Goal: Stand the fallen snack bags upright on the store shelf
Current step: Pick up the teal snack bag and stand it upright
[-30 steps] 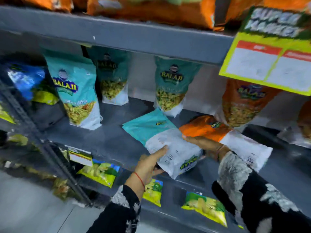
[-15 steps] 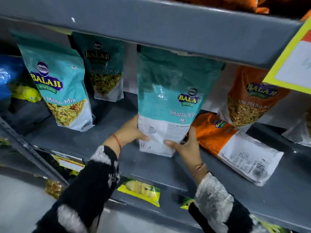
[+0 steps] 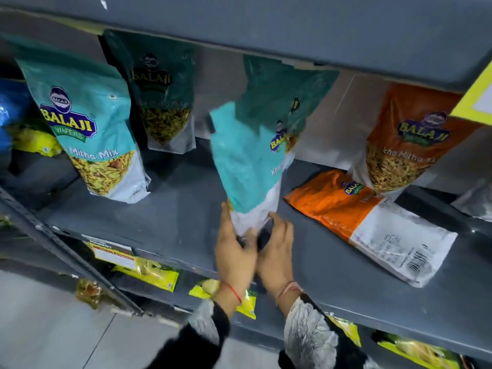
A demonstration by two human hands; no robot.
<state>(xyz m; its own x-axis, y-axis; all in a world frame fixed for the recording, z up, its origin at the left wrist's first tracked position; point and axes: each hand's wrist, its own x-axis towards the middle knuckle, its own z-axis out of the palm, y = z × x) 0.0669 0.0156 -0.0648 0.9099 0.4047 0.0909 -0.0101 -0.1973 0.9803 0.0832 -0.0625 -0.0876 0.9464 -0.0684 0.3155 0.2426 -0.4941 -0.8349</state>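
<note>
A teal snack bag (image 3: 247, 158) stands nearly upright on the grey shelf (image 3: 181, 219), turned edge-on and leaning a little to the right. My left hand (image 3: 234, 251) and my right hand (image 3: 277, 251) both clasp its white bottom end from either side. Just behind it stands another teal bag (image 3: 282, 86). An orange snack bag (image 3: 367, 222) lies flat on its face to the right, barcode end toward the shelf's front edge, apart from both hands.
Two teal bags stand at the left (image 3: 87, 134) and back left (image 3: 162, 97). An orange bag (image 3: 410, 139) stands at the back right. The shelf board above (image 3: 292, 30) hangs low. Yellow packets (image 3: 151, 272) lie on the lower shelf.
The teal bag was lifted from lying flat and stood up; since half a second ago it has turned edge-on, and both hands have slid together at its bottom.
</note>
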